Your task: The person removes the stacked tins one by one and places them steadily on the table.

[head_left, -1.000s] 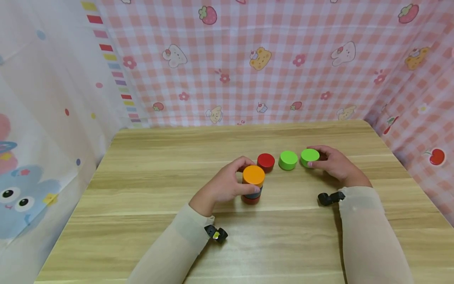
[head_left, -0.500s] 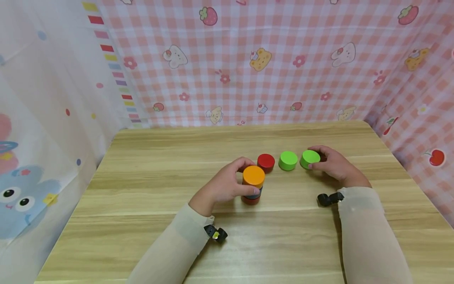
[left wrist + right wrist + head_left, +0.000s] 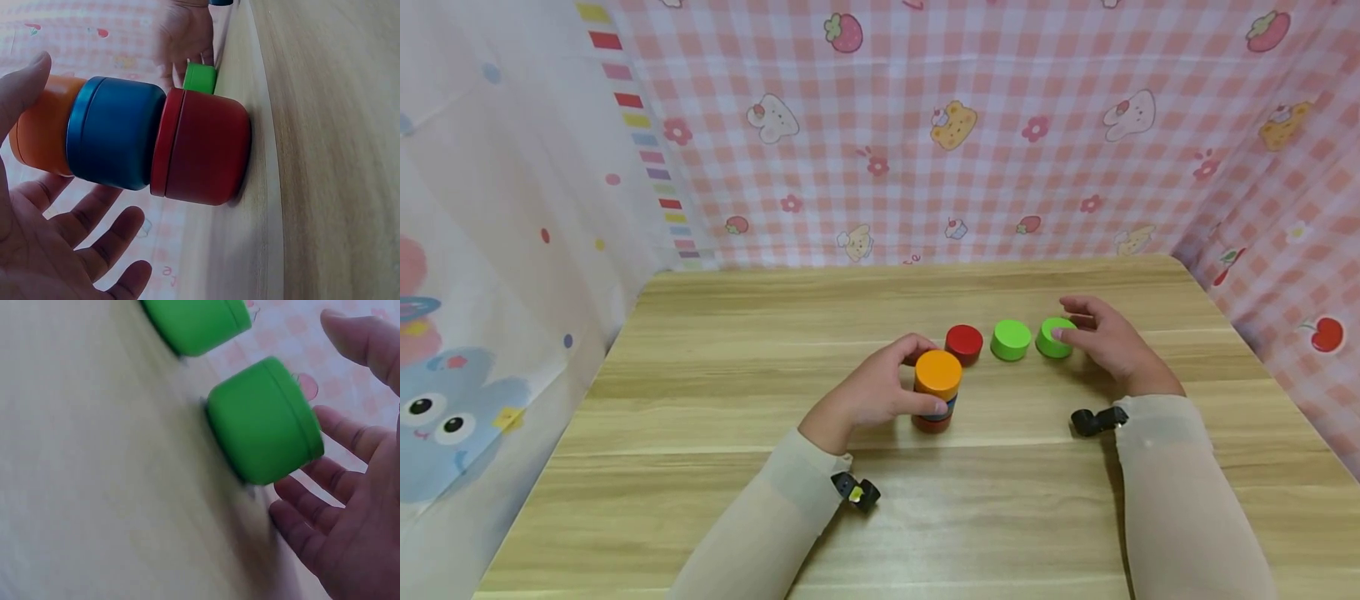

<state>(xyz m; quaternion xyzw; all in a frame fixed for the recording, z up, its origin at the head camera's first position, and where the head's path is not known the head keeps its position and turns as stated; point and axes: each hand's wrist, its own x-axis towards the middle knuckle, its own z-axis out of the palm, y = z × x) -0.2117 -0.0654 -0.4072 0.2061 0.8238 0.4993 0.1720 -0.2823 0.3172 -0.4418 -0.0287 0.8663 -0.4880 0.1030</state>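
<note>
Wood-grained tabletop point(image 3: 737, 350) | hands: left point(image 3: 880, 385) pinching smooth stacked orange cylinder point(image 3: 937, 372) | right point(image 3: 1112, 343) spread beside round-edged green cylinder point(image 3: 1049, 345)

Orange is being shown by the top cylinder point(image 3: 938, 373), deep blue by the middle cylinder point(image 3: 115, 132), and dark red by the bottom cylinder point(image 3: 206, 150). A brighter red is being displayed by the lone cylinder point(image 3: 964, 343); vivid green is being shared by the inner cylinder point(image 3: 1011, 340) and the outer cylinder point(image 3: 1049, 342). Plain beige is being presented by the sleeves point(image 3: 760, 525), and yellowish-brown wood grain by the table point(image 3: 737, 375). Pink-and-white gingham is being carried by the back cloth point(image 3: 895, 75), dotted with pinkish-red strawberries point(image 3: 847, 35) and pink flowers point(image 3: 1035, 128). The white side cloth point(image 3: 490, 167) is being brightened by coloured dots point(image 3: 545, 236) and a blue figure point(image 3: 445, 450).
</note>
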